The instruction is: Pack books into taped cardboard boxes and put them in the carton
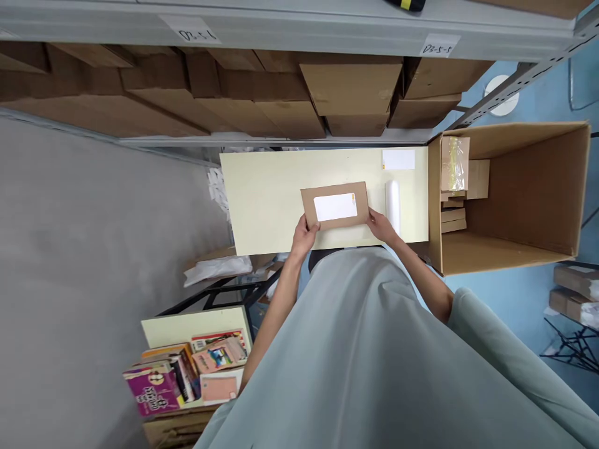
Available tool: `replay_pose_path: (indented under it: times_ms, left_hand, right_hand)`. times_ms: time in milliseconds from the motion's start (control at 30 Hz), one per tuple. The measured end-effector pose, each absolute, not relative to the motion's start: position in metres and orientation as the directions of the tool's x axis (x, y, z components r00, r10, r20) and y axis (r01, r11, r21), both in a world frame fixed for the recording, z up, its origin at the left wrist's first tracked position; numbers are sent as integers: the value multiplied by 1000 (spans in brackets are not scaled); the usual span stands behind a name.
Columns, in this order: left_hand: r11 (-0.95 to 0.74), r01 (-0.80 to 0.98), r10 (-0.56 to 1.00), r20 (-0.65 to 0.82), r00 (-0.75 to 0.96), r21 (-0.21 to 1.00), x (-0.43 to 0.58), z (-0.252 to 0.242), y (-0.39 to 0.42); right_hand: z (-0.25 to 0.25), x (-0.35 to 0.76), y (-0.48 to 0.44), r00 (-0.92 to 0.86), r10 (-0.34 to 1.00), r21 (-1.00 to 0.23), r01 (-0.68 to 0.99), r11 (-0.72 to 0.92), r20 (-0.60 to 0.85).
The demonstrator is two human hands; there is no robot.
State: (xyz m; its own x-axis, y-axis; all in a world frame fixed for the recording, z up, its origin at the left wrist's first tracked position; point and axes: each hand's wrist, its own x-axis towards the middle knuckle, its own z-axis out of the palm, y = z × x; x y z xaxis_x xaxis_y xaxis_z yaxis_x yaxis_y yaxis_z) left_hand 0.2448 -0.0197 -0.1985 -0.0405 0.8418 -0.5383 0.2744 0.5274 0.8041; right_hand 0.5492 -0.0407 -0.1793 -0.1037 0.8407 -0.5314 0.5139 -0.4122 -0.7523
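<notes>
Both hands hold a flat brown cardboard box (309, 202) by its two short ends, above the pale table (262, 199). A white label (335, 207) lies on its upper face. My left hand (305, 237) grips the near left corner, with the thumb on top. On the right end, my right hand (380, 226) pinches the edge near the corner. Beside that hand, a roll of white paper or labels (393, 202) rests on the table. Farther back lies a white label sheet (398, 159).
A large open carton (519, 212) stands at the table's right end, with several small boxes (455, 163) inside. Shelving (299, 25) filled with brown cartons (353, 84) runs along the back. At lower left, books (154, 386) sit on another surface. Grey wall (93, 249) borders the left.
</notes>
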Motion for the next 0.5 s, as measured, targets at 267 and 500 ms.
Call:
replay_pose_path:
  times_ms: [267,500]
  left_hand:
    - [394,386,919,-357,-167,834,243,-188,-33]
    - [509,233,860,-479,-177,828,252,-198,-41]
  right_hand:
    - [-174,554,-49,-36,926,-818,482,-313,-375]
    - [-177,566,-41,-78,893,-762,557,-330,-444]
